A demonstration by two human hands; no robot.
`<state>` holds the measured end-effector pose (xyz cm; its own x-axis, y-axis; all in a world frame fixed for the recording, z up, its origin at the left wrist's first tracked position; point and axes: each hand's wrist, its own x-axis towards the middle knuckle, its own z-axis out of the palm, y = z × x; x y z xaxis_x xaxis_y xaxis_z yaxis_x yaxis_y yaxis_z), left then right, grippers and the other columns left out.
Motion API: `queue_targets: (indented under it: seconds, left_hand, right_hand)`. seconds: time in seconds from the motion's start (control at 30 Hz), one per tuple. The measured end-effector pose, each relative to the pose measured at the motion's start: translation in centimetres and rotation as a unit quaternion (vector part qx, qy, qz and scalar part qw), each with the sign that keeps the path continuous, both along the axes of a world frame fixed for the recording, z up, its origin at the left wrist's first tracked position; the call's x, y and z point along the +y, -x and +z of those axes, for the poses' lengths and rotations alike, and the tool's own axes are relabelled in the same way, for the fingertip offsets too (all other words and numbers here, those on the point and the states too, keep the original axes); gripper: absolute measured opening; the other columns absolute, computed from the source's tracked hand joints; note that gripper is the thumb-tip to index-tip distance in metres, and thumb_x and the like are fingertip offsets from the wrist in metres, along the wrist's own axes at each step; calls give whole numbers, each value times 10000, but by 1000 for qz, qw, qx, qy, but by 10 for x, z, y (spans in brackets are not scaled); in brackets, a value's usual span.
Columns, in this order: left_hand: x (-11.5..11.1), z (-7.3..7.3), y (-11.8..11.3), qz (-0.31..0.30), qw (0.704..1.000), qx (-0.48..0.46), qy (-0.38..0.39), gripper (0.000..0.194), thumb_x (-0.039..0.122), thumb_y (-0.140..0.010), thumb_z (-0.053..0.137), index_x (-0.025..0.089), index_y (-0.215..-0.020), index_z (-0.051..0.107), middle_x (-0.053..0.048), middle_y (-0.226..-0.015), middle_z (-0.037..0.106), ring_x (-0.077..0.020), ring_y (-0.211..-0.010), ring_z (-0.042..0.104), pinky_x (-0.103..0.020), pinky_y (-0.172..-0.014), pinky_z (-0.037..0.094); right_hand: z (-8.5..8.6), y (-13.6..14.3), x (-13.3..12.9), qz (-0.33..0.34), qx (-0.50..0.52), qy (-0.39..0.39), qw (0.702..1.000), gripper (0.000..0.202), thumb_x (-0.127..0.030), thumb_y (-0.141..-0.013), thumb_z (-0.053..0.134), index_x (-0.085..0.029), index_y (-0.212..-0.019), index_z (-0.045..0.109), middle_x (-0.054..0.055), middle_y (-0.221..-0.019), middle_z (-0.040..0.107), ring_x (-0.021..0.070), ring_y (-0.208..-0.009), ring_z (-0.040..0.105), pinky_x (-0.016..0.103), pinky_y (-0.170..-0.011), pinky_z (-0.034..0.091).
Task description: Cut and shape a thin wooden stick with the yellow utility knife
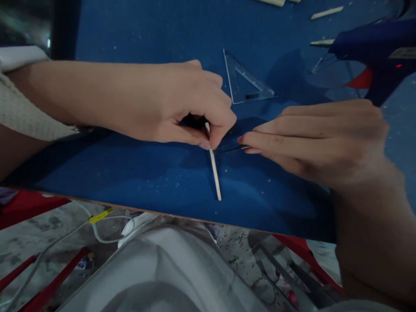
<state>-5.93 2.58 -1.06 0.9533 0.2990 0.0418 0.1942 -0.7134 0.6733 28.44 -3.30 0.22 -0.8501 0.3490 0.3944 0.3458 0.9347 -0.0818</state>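
My left hand (pixel 195 104) is pinched round a pale wooden stick (pixel 216 175), thumb and forefinger closed near its upper part. The lower end of the stick points toward the front edge of the blue table. To the right, my right hand (pixel 312 138) is closed on a thin metal blade (pixel 234 150), most of which its fingers hide. The blade's tip reaches left, close to the stick just below my left fingertips; whether it touches the wood I cannot tell. Small light crumbs lie near the stick.
A clear set square (pixel 230 80) lies beyond my hands on the blue table (pixel 136 34). At the right is a blue glue gun (pixel 360 41) with a red light. A short stick piece (pixel 326 12) lies at the back. The table's front edge (pixel 182 215) runs above my lap.
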Motion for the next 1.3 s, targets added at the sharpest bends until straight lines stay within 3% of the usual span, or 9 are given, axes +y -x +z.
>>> queue_targets:
  seconds: [0.13,0.27,0.43,0.57,0.77,0.9,1.13,1.3]
  left_hand:
    - [0,-2,1,0,1000,-5,-2,658,715,-1386,381,375,-1358,943,36,-1080,806,-199,-1053,755,-613,-1354,489]
    - [-1,-1,1,0,1000,-13,-1,675,734,-1389,354,407,-1362,944,47,-1086,792,-203,-1089,753,-570,-1355,460]
    - [1,-3,2,-7,1000,-28,3,516,665,-1395,506,380,-1242,910,89,-1095,863,-189,-1071,727,-469,-1260,420]
    - [1,-3,0,-8,999,-30,14,543,681,-1393,508,363,-1181,894,84,-1103,876,-211,-1098,728,-438,-1250,402]
    - [-1,0,1,-8,999,-33,17,446,538,-1391,542,347,-1140,858,98,-1099,882,-198,-1089,715,-439,-1261,410]
    - [-1,0,1,2,1000,-27,13,462,552,-1380,542,334,-1126,861,82,-1102,888,-204,-1086,705,-500,-1362,368]
    - [-3,0,1,27,1000,-3,15,514,670,-1338,548,363,-1116,895,58,-1081,868,-225,-1051,726,-493,-1248,436]
    - [-4,0,1,14,999,-23,18,386,546,-1351,641,336,-1144,889,63,-1119,897,-228,-1065,703,-458,-1148,393]
  right_hand:
    - [1,0,-1,-19,-2,11,1000,140,-250,-1232,876,-379,-1278,848,-113,-980,900,177,-790,841,406,-591,523]
    - [2,0,1,-1,5,16,1000,229,-176,-1204,902,-330,-1335,794,-107,-1000,901,153,-783,826,379,-582,478]
    - [2,2,3,6,11,3,1000,211,-175,-1201,905,-325,-1295,790,-102,-948,889,153,-747,819,370,-554,472]
    - [0,1,1,-8,13,6,1000,177,-229,-1217,894,-351,-1315,812,-108,-979,907,168,-764,838,382,-576,510]
    - [0,-1,2,7,5,-4,1000,226,-175,-1193,908,-316,-1320,785,-90,-985,906,165,-766,832,371,-571,511]
    - [2,-1,1,-1,-2,-5,1000,193,-210,-1221,888,-336,-1327,786,-96,-961,890,162,-760,811,378,-576,499]
    - [0,0,2,16,9,-25,1000,203,-168,-1157,936,-259,-1291,813,-63,-925,875,163,-734,773,365,-572,471]
    - [-2,9,-1,7,-16,-35,999,86,-215,-1211,877,-274,-1272,881,-62,-948,884,156,-728,747,359,-601,477]
